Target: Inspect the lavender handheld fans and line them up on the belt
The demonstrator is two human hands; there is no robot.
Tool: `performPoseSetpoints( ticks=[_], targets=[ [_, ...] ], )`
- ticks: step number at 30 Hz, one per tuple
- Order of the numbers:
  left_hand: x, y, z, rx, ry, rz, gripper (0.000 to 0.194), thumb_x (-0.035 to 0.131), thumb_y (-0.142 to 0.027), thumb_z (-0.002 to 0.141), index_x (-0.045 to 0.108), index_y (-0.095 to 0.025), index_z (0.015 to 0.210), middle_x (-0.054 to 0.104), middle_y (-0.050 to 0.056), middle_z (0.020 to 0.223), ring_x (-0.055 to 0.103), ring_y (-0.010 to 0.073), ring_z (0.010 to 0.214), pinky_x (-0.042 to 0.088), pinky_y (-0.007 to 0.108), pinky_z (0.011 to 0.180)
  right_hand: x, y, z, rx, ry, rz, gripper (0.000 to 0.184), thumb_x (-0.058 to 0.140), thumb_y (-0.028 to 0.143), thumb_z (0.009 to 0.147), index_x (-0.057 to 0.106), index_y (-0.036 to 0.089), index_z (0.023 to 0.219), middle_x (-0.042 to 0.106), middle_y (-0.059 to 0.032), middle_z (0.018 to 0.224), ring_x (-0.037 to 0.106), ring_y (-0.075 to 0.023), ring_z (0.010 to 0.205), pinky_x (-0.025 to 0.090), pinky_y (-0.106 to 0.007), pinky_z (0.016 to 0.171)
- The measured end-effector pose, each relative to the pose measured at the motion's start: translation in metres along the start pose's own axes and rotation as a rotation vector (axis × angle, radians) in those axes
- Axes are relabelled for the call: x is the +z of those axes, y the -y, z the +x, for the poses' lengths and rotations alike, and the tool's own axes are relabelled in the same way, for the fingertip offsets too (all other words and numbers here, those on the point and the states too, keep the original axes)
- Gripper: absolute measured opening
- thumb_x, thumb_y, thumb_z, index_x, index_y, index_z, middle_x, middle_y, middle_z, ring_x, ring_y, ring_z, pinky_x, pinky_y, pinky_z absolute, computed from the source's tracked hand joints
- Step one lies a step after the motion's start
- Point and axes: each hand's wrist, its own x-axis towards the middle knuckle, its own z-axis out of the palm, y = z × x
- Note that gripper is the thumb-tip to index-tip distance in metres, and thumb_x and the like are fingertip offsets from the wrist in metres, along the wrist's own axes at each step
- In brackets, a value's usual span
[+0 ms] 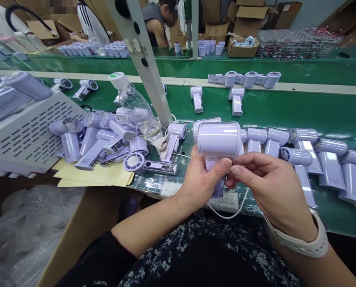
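Note:
My left hand (202, 175) is wrapped round the handle of a lavender handheld fan (218, 139), whose round head points up and sideways in front of me. Thumb and fingers of my right hand (267, 179) are pinched together against the right side of the handle, just below the head. What lies between those fingertips is hidden. A white cable (228, 217) hangs in a loop below both hands, and its upper end near the right hand cannot be traced. Left of the hands, a fan with an opened handle (154, 165) lies on the bench.
A pile of lavender fans (106, 137) lies at left beside a perforated grey metal box (40, 131). A clear plastic bottle (139, 107) leans near a metal post (145, 59). Several fans (303, 149) stand in rows at right. Beyond runs a green conveyor (315, 103); a co-worker (157, 24) sits across.

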Motion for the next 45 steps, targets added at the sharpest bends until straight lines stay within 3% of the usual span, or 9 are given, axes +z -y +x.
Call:
performPoseSetpoints(
  ticks=[8, 15, 19, 23, 30, 35, 39, 42, 45],
  targets=[
    [0.002, -0.002, -0.003, -0.041, 0.000, -0.093, 0.069, 0.074, -0.077, 0.073, 0.054, -0.019, 0.106, 0.062, 0.005, 0.088, 0.063, 0.0211, 0.078, 0.054, 0.036, 0.069, 0.008, 0.003, -0.004, -0.112, -0.060, -0.243, 0.018, 0.077, 0.028, 0.087, 0.073, 0.017, 0.073, 0.072, -0.0011, 0.059, 0.070, -0.0142, 0.050, 0.059, -0.020, 0.049],
    [0.003, 0.005, -0.002, -0.023, -0.021, -0.130, 0.064, 0.070, -0.075, 0.078, 0.064, -0.019, 0.107, 0.070, 0.008, 0.096, 0.066, 0.0249, 0.090, 0.053, 0.038, 0.081, 0.012, -0.007, -0.014, -0.622, -0.153, -0.896, 0.019, 0.058, 0.016, 0.100, 0.074, 0.012, 0.092, 0.075, -0.0050, 0.073, 0.073, -0.0190, 0.064, 0.055, -0.029, 0.061],
    [0.002, 0.010, 0.001, -0.030, 0.001, -0.169, 0.064, 0.069, -0.075, 0.080, 0.062, -0.018, 0.108, 0.073, 0.008, 0.095, 0.068, 0.0219, 0.082, 0.055, 0.036, 0.078, 0.014, -0.011, -0.015, -0.776, -0.135, -0.999, 0.021, 0.053, 0.014, 0.103, 0.073, 0.009, 0.100, 0.076, -0.0074, 0.077, 0.074, -0.0198, 0.071, 0.055, -0.029, 0.069],
    [0.001, 0.016, 0.002, -0.033, 0.019, -0.221, 0.063, 0.071, -0.072, 0.081, 0.063, -0.019, 0.114, 0.075, 0.011, 0.114, 0.070, 0.0250, 0.104, 0.054, 0.039, 0.097, 0.015, -0.014, -0.014, -0.831, -0.155, -1.021, 0.020, 0.052, 0.013, 0.104, 0.070, 0.015, 0.096, 0.075, -0.0038, 0.076, 0.071, -0.0174, 0.068, 0.053, -0.027, 0.066],
    [0.009, 0.007, -0.002, -0.187, 0.094, -0.454, 0.064, 0.069, -0.077, 0.079, 0.069, -0.020, 0.107, 0.078, 0.010, 0.098, 0.073, 0.0300, 0.105, 0.060, 0.042, 0.089, 0.016, -0.015, -0.014, -0.752, -0.185, -0.888, 0.014, 0.058, 0.013, 0.100, 0.067, 0.020, 0.091, 0.075, -0.0021, 0.081, 0.071, -0.0169, 0.072, 0.055, -0.027, 0.068],
    [0.007, 0.005, -0.001, -0.353, 0.236, -0.534, 0.068, 0.062, -0.087, 0.075, 0.069, -0.019, 0.083, 0.072, 0.009, 0.071, 0.075, 0.0309, 0.084, 0.063, 0.043, 0.073, 0.008, -0.013, -0.013, -0.414, -0.145, -0.541, 0.012, 0.062, 0.024, 0.098, 0.066, 0.021, 0.087, 0.067, 0.0017, 0.070, 0.064, -0.0130, 0.060, 0.053, -0.024, 0.056],
    [0.006, 0.008, -0.001, -0.370, 0.251, -0.526, 0.072, 0.057, -0.088, 0.076, 0.071, -0.019, 0.086, 0.069, 0.008, 0.067, 0.072, 0.0264, 0.071, 0.061, 0.041, 0.068, 0.002, -0.008, -0.008, -0.201, -0.024, -0.248, 0.008, 0.074, 0.022, 0.086, 0.068, 0.021, 0.091, 0.068, 0.0022, 0.074, 0.063, -0.0107, 0.057, 0.055, -0.019, 0.049],
    [0.007, 0.008, -0.002, -0.368, 0.283, -0.525, 0.073, 0.058, -0.089, 0.076, 0.071, -0.018, 0.087, 0.070, 0.009, 0.067, 0.072, 0.0278, 0.075, 0.059, 0.039, 0.066, 0.001, -0.006, -0.008, -0.187, 0.004, -0.221, 0.007, 0.073, 0.023, 0.087, 0.067, 0.021, 0.090, 0.068, 0.0027, 0.074, 0.062, -0.0099, 0.055, 0.054, -0.018, 0.049],
    [0.010, 0.007, -0.004, -0.340, 0.223, -0.540, 0.066, 0.067, -0.082, 0.076, 0.071, -0.018, 0.096, 0.074, 0.009, 0.077, 0.073, 0.0279, 0.082, 0.059, 0.038, 0.070, 0.003, -0.006, -0.013, -0.341, -0.045, -0.385, 0.005, 0.071, 0.022, 0.090, 0.066, 0.021, 0.092, 0.068, 0.0017, 0.078, 0.065, -0.0118, 0.064, 0.056, -0.022, 0.057]
  ],
)
